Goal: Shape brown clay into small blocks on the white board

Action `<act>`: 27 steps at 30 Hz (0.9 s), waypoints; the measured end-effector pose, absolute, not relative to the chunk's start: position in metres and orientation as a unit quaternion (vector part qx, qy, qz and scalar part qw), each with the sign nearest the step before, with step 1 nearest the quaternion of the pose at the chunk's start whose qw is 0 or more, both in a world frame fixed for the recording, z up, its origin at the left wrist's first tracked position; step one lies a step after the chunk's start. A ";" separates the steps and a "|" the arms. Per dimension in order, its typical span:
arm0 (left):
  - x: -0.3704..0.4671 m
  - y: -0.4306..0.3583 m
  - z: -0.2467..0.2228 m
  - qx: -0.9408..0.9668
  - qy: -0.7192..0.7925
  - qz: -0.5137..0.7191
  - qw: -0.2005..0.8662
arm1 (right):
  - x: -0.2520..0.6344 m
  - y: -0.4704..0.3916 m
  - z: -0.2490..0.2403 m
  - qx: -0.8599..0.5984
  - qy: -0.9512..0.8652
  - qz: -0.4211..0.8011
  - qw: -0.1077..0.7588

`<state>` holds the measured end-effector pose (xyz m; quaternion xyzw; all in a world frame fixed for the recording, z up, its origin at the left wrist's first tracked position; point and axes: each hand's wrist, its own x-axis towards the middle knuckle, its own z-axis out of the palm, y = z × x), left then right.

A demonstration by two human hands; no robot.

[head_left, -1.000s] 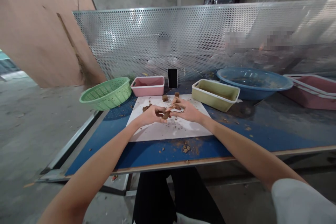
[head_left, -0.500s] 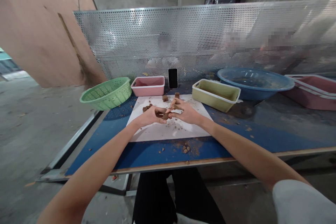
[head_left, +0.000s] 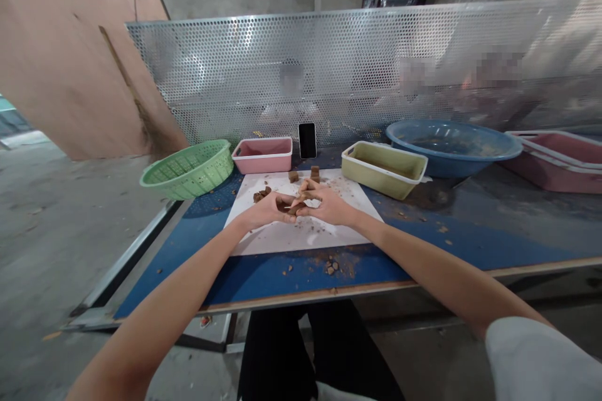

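Observation:
Over a white board (head_left: 301,241), my left hand (head_left: 267,212) and my right hand (head_left: 325,205) meet around a brown clay piece (head_left: 294,208). The left fingers curl round it, while the right thumb and fingertips press on its near side. Fingers cover much of the piece, so its full shape is hidden. Just beyond the left hand lies a heap of brown clay lumps (head_left: 261,194). Two small brown blocks, a left one (head_left: 293,176) and a right one (head_left: 315,171), stand at the board's far edge. Crumbs are scattered over the board.
Behind the board are a green basket (head_left: 188,170), a pink bin (head_left: 263,163), a phone (head_left: 307,140) standing upright, and a yellow-green bin (head_left: 383,170). A blue basin (head_left: 451,153) and stacked pink bins (head_left: 555,169) stand right. A perforated metal panel (head_left: 263,75) closes the back.
My right fingertips have shifted slightly left and closed in on the clay piece. My left hand keeps its hold. The whole view has moved a little.

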<state>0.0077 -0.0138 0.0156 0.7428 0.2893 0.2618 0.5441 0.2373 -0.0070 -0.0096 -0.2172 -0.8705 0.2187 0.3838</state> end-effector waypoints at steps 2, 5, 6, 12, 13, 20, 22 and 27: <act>0.007 -0.013 0.014 0.742 0.289 0.265 0.543 | 0.236 -0.008 -0.009 -0.209 -0.867 0.225 0.393; 0.005 -0.009 0.009 0.740 0.291 0.271 0.542 | 0.237 -0.008 -0.009 -0.195 -0.868 0.223 0.397; 0.005 -0.008 0.007 0.737 0.294 0.279 0.540 | 0.238 -0.008 -0.008 -0.194 -0.870 0.217 0.398; 0.005 -0.006 0.009 0.723 0.308 0.341 0.515 | 0.247 -0.007 -0.007 -0.228 -0.874 0.116 0.414; 0.005 -0.007 0.010 0.720 0.308 0.350 0.514 | 0.248 -0.007 -0.006 -0.227 -0.881 0.093 0.406; 0.007 -0.009 0.008 0.723 0.330 0.345 0.500 | 0.249 -0.016 -0.001 -0.177 -0.918 -0.019 0.356; 0.007 -0.009 0.007 0.724 0.340 0.345 0.491 | 0.248 -0.018 -0.001 -0.146 -0.931 -0.032 0.334; 0.008 -0.008 0.008 0.714 0.335 0.365 0.494 | 0.245 -0.020 -0.001 -0.212 -0.905 -0.031 0.368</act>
